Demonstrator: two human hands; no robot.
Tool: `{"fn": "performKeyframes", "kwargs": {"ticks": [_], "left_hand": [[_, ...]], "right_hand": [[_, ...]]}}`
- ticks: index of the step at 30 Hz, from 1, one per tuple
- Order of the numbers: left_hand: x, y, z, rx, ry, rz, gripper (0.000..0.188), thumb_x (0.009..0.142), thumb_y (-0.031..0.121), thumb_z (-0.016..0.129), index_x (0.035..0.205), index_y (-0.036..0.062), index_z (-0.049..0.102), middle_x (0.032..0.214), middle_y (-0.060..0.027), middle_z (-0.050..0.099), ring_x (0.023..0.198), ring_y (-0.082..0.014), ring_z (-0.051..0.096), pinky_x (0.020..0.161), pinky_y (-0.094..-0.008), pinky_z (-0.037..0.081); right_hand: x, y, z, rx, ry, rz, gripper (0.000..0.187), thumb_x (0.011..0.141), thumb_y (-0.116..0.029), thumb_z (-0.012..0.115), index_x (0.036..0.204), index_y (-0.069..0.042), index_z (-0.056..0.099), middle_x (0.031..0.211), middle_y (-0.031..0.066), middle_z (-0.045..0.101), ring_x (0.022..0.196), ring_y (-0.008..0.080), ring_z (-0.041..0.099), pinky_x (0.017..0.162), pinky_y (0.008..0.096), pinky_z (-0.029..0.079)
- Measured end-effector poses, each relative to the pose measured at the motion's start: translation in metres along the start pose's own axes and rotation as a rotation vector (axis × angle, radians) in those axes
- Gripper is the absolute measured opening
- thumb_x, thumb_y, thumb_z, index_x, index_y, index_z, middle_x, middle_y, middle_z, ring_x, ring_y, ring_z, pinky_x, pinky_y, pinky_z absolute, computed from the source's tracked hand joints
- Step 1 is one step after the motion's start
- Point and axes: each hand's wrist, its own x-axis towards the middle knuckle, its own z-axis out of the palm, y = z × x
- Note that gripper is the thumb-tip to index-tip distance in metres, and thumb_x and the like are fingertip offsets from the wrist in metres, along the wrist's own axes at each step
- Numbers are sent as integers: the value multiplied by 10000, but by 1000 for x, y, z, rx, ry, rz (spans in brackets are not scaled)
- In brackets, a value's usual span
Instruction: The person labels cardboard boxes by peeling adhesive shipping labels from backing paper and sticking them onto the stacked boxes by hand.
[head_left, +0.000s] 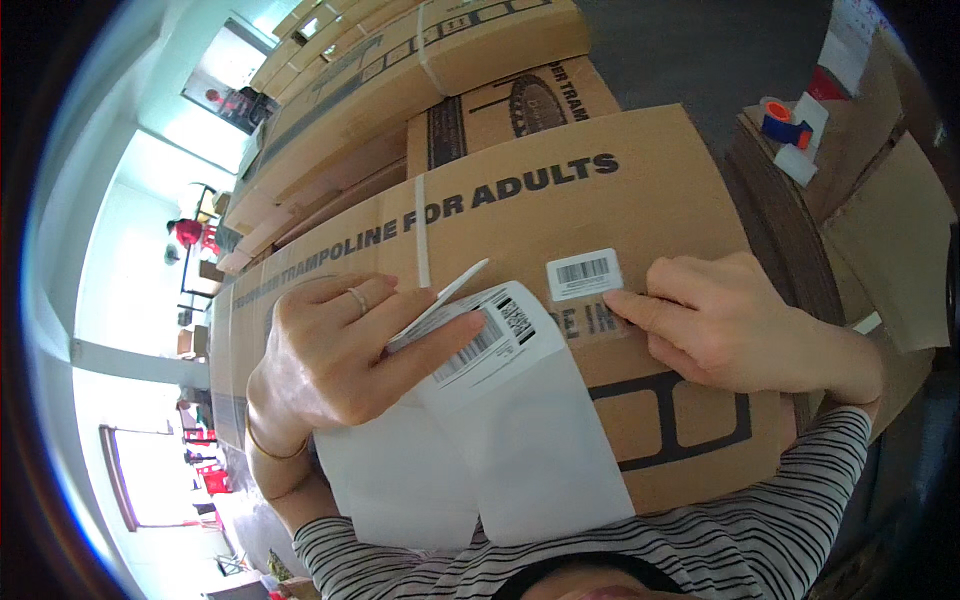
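Observation:
A large flat brown carton (680,210) with dark printing lies in front of me. My left hand (345,345), wearing a ring, is closed on white label sheets (530,440). A barcode shows on the top sheet, and a folded edge stands up between the fingers. The loose ends of the sheets hang over the near side of the carton. A small white barcode label (585,272) lies on the carton's face. My right hand (720,325) touches its lower right corner with an outstretched index finger. The other fingers are loosely bent and hold nothing.
A pale strap (421,230) crosses the carton. More strapped cartons (480,50) are stacked beyond it. On the right, tape rolls (785,125) rest on a stack of cardboard (770,190), beside open cardboard flaps (890,230). Windows and red stools (213,478) stand far left.

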Motion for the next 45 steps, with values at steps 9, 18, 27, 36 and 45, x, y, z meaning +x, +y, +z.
{"fn": "performKeyframes", "kwargs": {"ticks": [9, 18, 27, 36, 45], "left_hand": [[-4, 1, 2, 7, -14, -8, 380, 574, 194, 738, 952, 153, 736, 784, -38, 669, 610, -161, 638, 564, -268, 546], [-6, 11, -20, -18, 58, -78, 373, 549, 167, 753, 922, 145, 735, 768, -49, 683, 608, -158, 639, 564, -270, 547], [-83, 87, -90, 207, 302, -403, 293, 635, 202, 696, 881, 44, 710, 679, -119, 680, 607, -235, 679, 569, -296, 535], [-108, 203, -65, 41, 528, -593, 197, 675, 174, 657, 808, 44, 720, 734, -99, 693, 697, -219, 697, 666, -319, 575], [-146, 272, 4, -202, 579, -485, 256, 651, 103, 771, 892, 37, 715, 848, -99, 712, 737, -209, 699, 669, -292, 565]], "right_hand": [[-4, 1, 4, 69, 30, 41, 311, 702, -100, 687, 984, 20, 634, 833, 65, 549, 741, 187, 621, 517, 296, 501], [-2, 9, 9, 97, 45, 53, 185, 744, -124, 654, 897, -19, 650, 827, 95, 589, 664, 250, 626, 575, 351, 512], [-1, -1, 10, 114, 164, 9, 169, 793, -99, 610, 945, -46, 662, 798, 91, 610, 645, 270, 616, 579, 358, 499], [-53, -118, -15, 721, 349, 37, 224, 864, -145, 621, 1046, -13, 609, 828, 61, 627, 698, 109, 600, 611, 229, 468], [-99, -241, 90, 1520, 303, 471, 532, 779, -13, 741, 1200, -43, 417, 962, 55, 621, 867, 85, 597, 776, 226, 463]]}}
